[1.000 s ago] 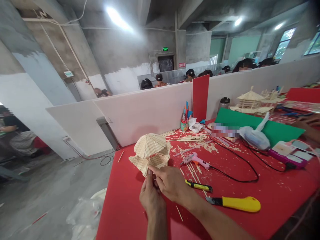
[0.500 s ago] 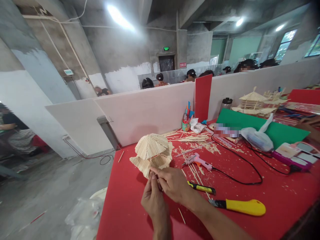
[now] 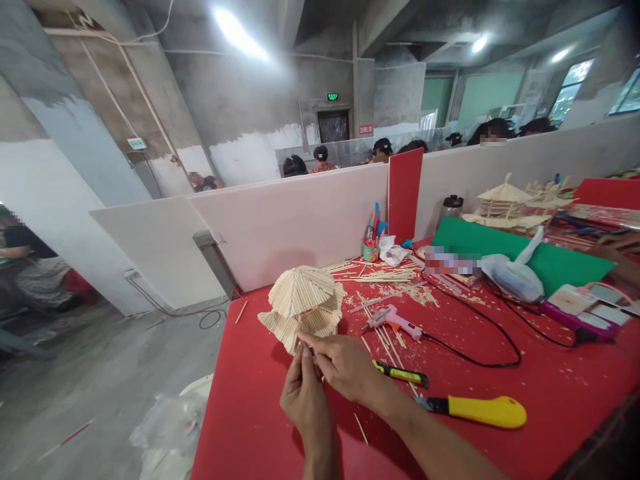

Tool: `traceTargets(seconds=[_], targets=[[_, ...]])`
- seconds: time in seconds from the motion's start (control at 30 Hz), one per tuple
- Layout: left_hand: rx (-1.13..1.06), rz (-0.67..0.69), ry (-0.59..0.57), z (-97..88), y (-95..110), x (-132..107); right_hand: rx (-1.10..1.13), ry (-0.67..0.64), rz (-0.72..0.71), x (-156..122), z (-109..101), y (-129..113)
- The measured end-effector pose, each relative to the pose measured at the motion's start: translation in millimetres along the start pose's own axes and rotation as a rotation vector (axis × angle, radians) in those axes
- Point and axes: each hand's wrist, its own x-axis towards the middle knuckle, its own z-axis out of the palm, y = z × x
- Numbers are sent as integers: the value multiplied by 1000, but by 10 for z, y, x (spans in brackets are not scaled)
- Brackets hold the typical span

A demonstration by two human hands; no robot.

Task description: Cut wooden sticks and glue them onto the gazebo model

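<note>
A small pavilion model (image 3: 300, 293) built of thin wooden sticks stands on the red tabletop (image 3: 260, 407), with a pointed roof above a wider, flared lower roof. At its near edge my left hand (image 3: 307, 393) is closed, thumb and fingers pinched together. My right hand (image 3: 345, 367) reaches in from the right, its index finger stretched to the lower roof's edge and its other fingers curled against the left fingertips. Whatever lies between the fingertips is too small and too covered to make out.
Right of the model lie a pink glue gun (image 3: 395, 321) with a black cord, a yellow-black cutter (image 3: 403, 373), a yellow-handled knife (image 3: 485, 411) and loose sticks (image 3: 387, 275). Behind rises a white partition (image 3: 300, 217). A green board (image 3: 520, 257) and another stick model (image 3: 505, 200) stand farther right.
The view has shifted very slightly, so the tools appear a little farther left. Both hands stay together at the model's near edge in nearly the same pose.
</note>
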Motion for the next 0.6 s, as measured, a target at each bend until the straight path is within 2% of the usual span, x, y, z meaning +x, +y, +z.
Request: traceTargets(seconds=[0.27,0.6], targets=[[77,84,-7,-3,46,-29,-16,-17,11,8,-16,-5],[62,51,-14,-1,46,-29,-11,-22,7,1,8,-3]])
